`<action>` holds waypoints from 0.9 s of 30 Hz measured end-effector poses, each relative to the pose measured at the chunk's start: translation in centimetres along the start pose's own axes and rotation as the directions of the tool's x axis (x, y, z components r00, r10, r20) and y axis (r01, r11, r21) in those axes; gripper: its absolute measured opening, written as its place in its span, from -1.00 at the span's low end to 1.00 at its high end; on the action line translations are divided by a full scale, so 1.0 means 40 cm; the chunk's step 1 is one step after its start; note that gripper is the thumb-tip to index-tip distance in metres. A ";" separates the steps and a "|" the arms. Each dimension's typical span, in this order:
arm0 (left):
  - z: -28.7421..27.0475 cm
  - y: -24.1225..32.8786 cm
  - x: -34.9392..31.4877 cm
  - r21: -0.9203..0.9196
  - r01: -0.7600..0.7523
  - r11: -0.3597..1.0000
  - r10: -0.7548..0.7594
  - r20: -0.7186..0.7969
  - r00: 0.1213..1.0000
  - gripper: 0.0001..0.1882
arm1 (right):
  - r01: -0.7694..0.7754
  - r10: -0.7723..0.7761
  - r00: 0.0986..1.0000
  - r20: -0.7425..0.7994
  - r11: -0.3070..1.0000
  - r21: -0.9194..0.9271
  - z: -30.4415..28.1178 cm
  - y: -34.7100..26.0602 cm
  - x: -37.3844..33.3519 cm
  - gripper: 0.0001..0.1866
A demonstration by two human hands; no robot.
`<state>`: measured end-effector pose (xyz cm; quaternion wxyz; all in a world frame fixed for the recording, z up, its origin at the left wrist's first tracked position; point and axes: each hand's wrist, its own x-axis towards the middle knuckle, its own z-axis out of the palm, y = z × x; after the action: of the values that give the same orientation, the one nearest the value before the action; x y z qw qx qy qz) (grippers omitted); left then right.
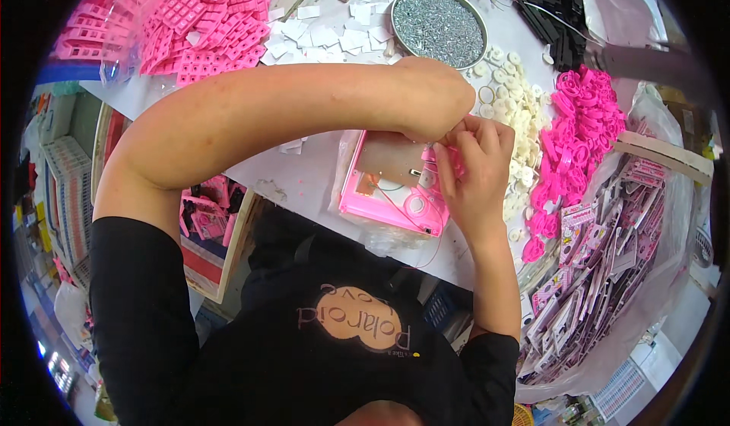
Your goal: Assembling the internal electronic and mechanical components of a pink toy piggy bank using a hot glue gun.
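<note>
A pink plastic casing [386, 212] lies at the table's front edge on clear plastic wrap. It has a greyish flat panel [391, 158], a round white part [416, 204] and thin wires. My left forearm reaches across above it, and my left hand [439, 101] is curled closed over its far right corner, most fingers hidden. My right hand [487, 156] meets it there, fingers bent and drawn together beside a small pink part [456, 161]. What the fingertips of either hand hold is hidden.
Behind the hands stands a round tin of small screws [439, 27]. Cream round parts [525, 122] and pink strap-like parts [582, 122] are piled right, beside a bag of printed pieces [601, 266]. Pink grid parts [205, 15], white paper pieces [334, 34] and black parts [551, 15] lie farther back.
</note>
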<state>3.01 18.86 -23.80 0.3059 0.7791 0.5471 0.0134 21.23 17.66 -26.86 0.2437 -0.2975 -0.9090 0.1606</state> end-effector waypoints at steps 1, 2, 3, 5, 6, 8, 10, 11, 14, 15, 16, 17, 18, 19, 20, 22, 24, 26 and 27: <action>-0.002 0.001 -0.002 0.004 0.011 1.000 -0.011 0.013 1.000 -0.83 | 0.016 -0.016 0.999 0.035 1.000 -0.005 -0.004 -0.002 0.005 -0.86; -0.005 0.001 -0.005 -0.005 0.011 1.000 -0.011 0.014 1.000 -0.84 | 0.032 -0.031 0.997 0.070 0.999 -0.009 -0.010 -0.003 0.010 -0.85; -0.007 0.000 -0.009 -0.014 0.010 1.000 -0.010 0.015 1.000 -0.85 | 0.048 -0.046 0.993 0.105 0.999 -0.013 -0.018 -0.002 0.016 -0.85; -0.005 -0.003 -0.013 0.000 -0.009 1.000 0.009 0.002 1.000 -0.86 | 0.110 -0.110 0.971 0.210 0.994 0.012 -0.045 0.014 0.027 -0.82; 0.004 -0.008 -0.010 0.021 -0.025 0.999 0.025 -0.014 1.000 -0.87 | 0.140 -0.142 0.955 0.262 0.990 0.027 -0.053 0.018 0.030 -0.81; 0.018 -0.016 -0.005 0.068 -0.062 0.996 0.063 -0.026 0.998 -0.88 | 0.228 -0.199 0.936 0.290 0.971 -0.072 -0.065 0.004 0.007 -0.73; 0.026 -0.021 -0.003 0.125 -0.097 0.987 0.100 -0.016 0.995 -0.88 | 0.283 -0.223 0.928 0.300 0.943 -0.176 -0.062 -0.017 -0.026 -0.64; 0.029 -0.021 -0.006 0.145 -0.119 0.982 0.123 -0.017 0.992 -0.88 | 0.257 -0.211 0.928 0.308 0.959 -0.117 -0.062 -0.017 -0.025 -0.66; 0.027 -0.023 -0.016 0.219 -0.216 0.951 0.228 -0.030 0.973 -0.89 | 0.151 -0.178 0.936 0.303 0.982 0.110 -0.074 0.005 -0.006 -0.68; 0.027 -0.023 -0.022 0.246 -0.262 0.933 0.280 -0.039 0.959 -0.89 | 0.120 -0.138 0.957 0.253 0.989 0.085 -0.069 -0.004 -0.013 -0.68; 0.023 -0.024 -0.025 0.275 -0.300 0.913 0.326 -0.052 0.944 -0.89 | 0.094 -0.106 0.974 0.203 0.993 0.064 -0.053 -0.018 -0.024 -0.67; 0.022 -0.020 -0.023 0.289 -0.315 0.904 0.337 -0.029 0.941 -0.89 | 0.059 -0.065 0.986 0.155 0.997 0.046 -0.036 -0.028 -0.040 -0.67; 0.019 -0.015 -0.019 0.303 -0.330 0.894 0.348 -0.007 0.937 -0.88 | 0.075 -0.071 0.986 0.149 0.997 -0.023 -0.024 -0.031 -0.052 -0.60; 0.022 -0.014 -0.021 0.315 -0.340 0.886 0.352 0.018 0.936 -0.87 | 0.053 -0.044 0.988 0.150 0.997 -0.057 -0.017 -0.046 -0.053 -0.59; 0.037 -0.017 -0.021 0.309 -0.327 0.893 0.349 -0.017 0.937 -0.87 | 0.030 -0.016 0.988 0.151 0.995 -0.092 -0.013 -0.063 -0.050 -0.58; 0.069 -0.022 -0.017 0.304 -0.304 0.903 0.346 -0.091 0.934 -0.85 | 0.022 0.009 0.986 0.165 0.983 -0.180 -0.005 -0.087 -0.044 -0.57; 0.082 -0.034 -0.022 0.175 -0.257 0.950 0.295 -0.243 0.924 -0.81 | 0.016 0.024 0.978 0.210 0.982 -0.187 -0.005 -0.090 -0.037 -0.60; 0.072 -0.055 -0.031 0.027 -0.185 0.982 0.178 -0.447 0.877 -0.79 | 0.035 0.010 0.958 0.285 0.988 -0.150 -0.020 -0.083 -0.028 -0.59; 0.060 -0.072 -0.032 -0.059 -0.140 0.988 0.082 -0.565 0.821 -0.79 | 0.068 -0.016 0.956 0.293 0.984 -0.167 -0.027 -0.082 -0.032 -0.58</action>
<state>0.91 17.28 -26.76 0.1683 0.7553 0.5650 0.2863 21.17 14.50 -24.99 0.0841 -0.2715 -0.9516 0.1168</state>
